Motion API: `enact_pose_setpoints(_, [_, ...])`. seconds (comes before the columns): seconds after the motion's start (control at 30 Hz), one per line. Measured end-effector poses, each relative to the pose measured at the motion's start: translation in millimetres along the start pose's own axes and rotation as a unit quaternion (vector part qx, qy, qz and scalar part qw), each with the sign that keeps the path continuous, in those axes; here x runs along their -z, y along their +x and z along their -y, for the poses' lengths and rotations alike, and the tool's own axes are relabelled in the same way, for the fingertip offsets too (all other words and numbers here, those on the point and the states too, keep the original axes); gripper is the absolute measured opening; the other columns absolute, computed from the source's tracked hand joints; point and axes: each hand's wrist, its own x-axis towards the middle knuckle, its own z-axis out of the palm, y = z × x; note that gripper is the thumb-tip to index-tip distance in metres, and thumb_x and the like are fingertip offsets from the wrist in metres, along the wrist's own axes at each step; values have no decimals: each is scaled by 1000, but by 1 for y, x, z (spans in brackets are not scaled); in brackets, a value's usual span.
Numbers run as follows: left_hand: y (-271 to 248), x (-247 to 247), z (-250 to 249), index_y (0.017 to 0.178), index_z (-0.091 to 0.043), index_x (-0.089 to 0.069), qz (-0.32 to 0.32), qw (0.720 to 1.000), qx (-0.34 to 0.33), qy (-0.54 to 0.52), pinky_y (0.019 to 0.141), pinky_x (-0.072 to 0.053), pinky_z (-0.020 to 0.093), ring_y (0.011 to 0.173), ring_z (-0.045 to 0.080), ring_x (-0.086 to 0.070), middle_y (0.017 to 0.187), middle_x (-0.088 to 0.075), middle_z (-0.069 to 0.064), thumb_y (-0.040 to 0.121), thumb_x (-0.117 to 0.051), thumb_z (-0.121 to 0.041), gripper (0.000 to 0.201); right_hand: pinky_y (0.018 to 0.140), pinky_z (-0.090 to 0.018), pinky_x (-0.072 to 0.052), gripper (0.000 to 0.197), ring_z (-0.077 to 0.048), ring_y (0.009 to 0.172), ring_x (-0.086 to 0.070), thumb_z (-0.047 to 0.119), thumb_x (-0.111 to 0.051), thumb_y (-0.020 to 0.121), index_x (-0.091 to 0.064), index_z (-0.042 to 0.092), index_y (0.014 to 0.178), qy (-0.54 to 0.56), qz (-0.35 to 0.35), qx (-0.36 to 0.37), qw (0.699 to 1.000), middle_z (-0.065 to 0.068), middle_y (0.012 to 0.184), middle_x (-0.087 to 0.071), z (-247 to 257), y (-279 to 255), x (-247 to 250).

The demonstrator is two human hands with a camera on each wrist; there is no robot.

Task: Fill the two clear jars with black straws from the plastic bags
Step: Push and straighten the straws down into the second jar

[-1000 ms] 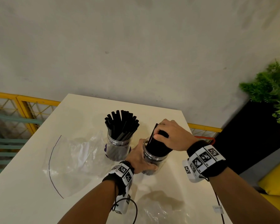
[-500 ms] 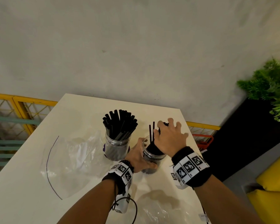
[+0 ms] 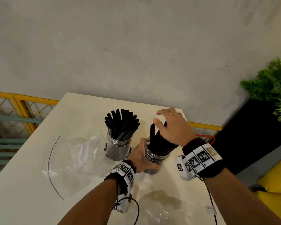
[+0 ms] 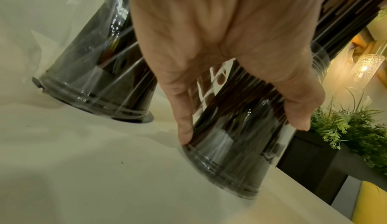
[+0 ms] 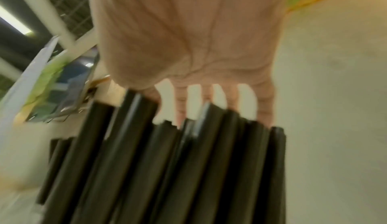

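Two jars stand on a cream bench (image 3: 31, 184) by a grey wall; the left jar (image 3: 118, 147) is packed with straws (image 3: 122, 122), a bag (image 3: 75, 159) beside it. From the left wrist, the left hand (image 4: 226, 45) curls around the right jar (image 4: 236, 144). From the right wrist, blurred, the right hand (image 5: 188, 37) spreads straight fingers over leaning straws (image 5: 167, 169), gripping nothing.

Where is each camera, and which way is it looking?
Head: up on the head, looking down at the table, two jars, both forearms.
Left wrist: low, looking along the left hand gripping the right jar.
Right wrist: looking along the open right hand over the straws.
Head and left wrist views share both jars.
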Motion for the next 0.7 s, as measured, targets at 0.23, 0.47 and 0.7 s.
enact_pose_setpoints(0.23, [1, -2, 2, 135, -24, -28, -3, 1000, 5, 3, 90, -46, 23, 107, 13, -59, 117, -58, -10, 58, -89, -29, 98, 91, -46, -39, 35, -25, 108, -57, 33, -38, 98, -68, 15, 104, -195, 127, 51, 971, -1, 126, -60, -3, 11, -10])
enact_pose_setpoints(0.47, [1, -2, 3, 136, -28, -27, -1, 1000, -4, -1, 94, -46, 24, 113, 10, -58, 125, -60, -8, 56, -89, -33, 102, 101, -51, -41, 77, -27, 113, -43, 88, -19, 76, -61, 30, 105, 18, 186, -31, 982, -2, 114, -47, 1, -24, -2])
enact_pose_setpoints(0.7, [3, -3, 6, 128, -28, -31, -7, 1000, -4, -6, 96, -53, 32, 109, 13, -62, 118, -62, -8, 54, -90, -30, 95, 72, -35, -47, 45, -26, 106, -55, 58, -51, 90, -65, 23, 113, -56, -40, -20, 997, -2, 106, -61, 11, -26, -30])
